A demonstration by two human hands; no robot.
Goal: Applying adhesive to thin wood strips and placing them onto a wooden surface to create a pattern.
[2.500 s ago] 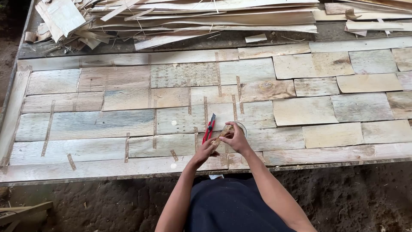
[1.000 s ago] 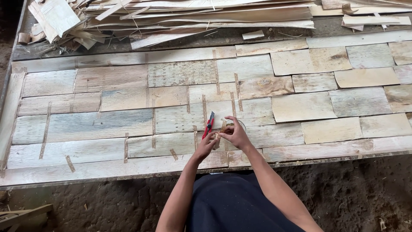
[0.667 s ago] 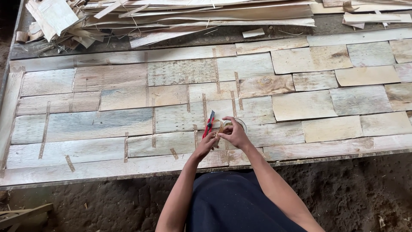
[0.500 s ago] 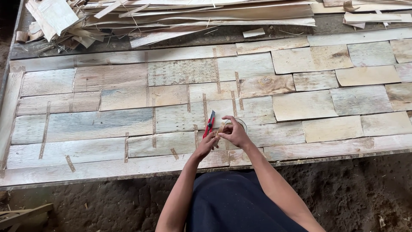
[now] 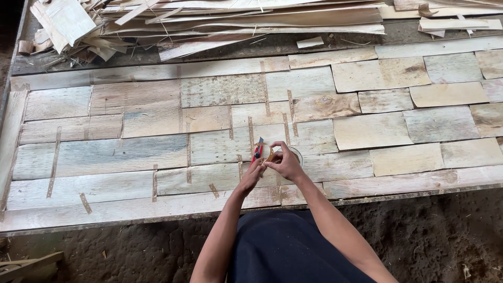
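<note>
workbench (image 5: 63, 220) veneer sheets (image 5: 157, 152) taped from 9 o'clock to centre; 3 o'clock seams bare. my left hand (image 5: 251, 175) grips a red cutter (image 5: 258, 152), my right hand (image 5: 285, 163) pinches a tape roll (image 5: 293, 153).

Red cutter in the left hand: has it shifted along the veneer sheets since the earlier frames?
No. The red cutter sits by the same vertical tape strip, beside the tape roll under the right hand; only the camera drifted.

Your bare forearms rise from the bottom centre of the frame and converge just below mid-frame. Your left hand (image 5: 251, 175) and right hand (image 5: 285, 163) meet there, fingers curled inward, fingertips touching; both wrists are slightly bent.
</note>
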